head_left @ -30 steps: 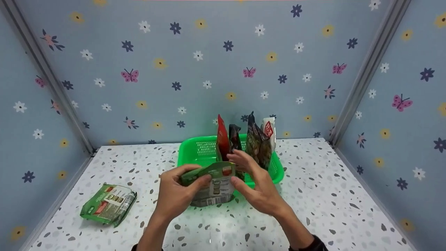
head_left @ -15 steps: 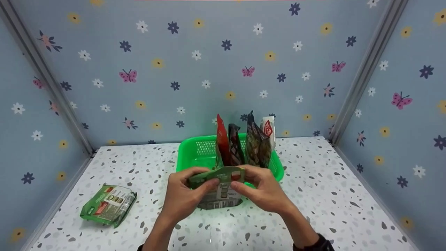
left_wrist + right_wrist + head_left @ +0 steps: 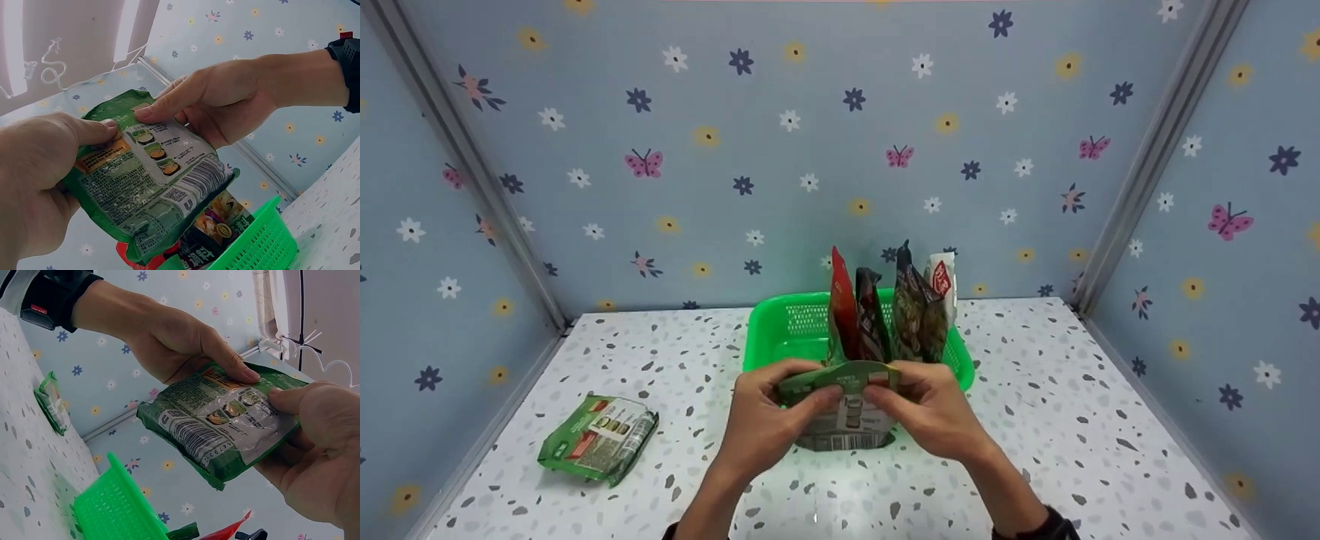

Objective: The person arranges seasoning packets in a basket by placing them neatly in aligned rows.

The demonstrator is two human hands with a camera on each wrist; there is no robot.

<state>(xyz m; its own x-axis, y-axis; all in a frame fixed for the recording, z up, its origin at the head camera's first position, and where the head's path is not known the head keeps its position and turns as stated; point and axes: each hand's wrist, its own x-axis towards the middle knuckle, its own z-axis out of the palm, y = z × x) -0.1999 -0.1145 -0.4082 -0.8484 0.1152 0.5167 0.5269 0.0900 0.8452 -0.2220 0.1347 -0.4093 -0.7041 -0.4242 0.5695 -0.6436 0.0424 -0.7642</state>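
Both hands hold one green foil food packet [image 3: 851, 420] in front of the basket. Its back, printed with small pictures and a barcode, shows in both wrist views. My left hand [image 3: 772, 416] pinches the packet's upper left side, thumb on the printed face and fingers behind. At the upper right side, my right hand [image 3: 934, 412] pinches it the same way, the two thumbs close together. Beyond the packet stands a green plastic basket [image 3: 769, 330], partly hidden by the hands. A second green packet [image 3: 598, 439] lies on the table at the left.
Upright in the basket are a red pouch [image 3: 842, 307], a dark pouch [image 3: 871, 315], a larger dark pouch [image 3: 911, 311] and a white packet [image 3: 943, 277]. The speckled white table [image 3: 1035, 420] meets flowered wall panels [image 3: 810, 150] at the back and sides.
My right hand, earlier spread beside the packet, has come onto its upper right side and grips it. The held packet has shifted slightly right, and its top edge faces me more squarely.
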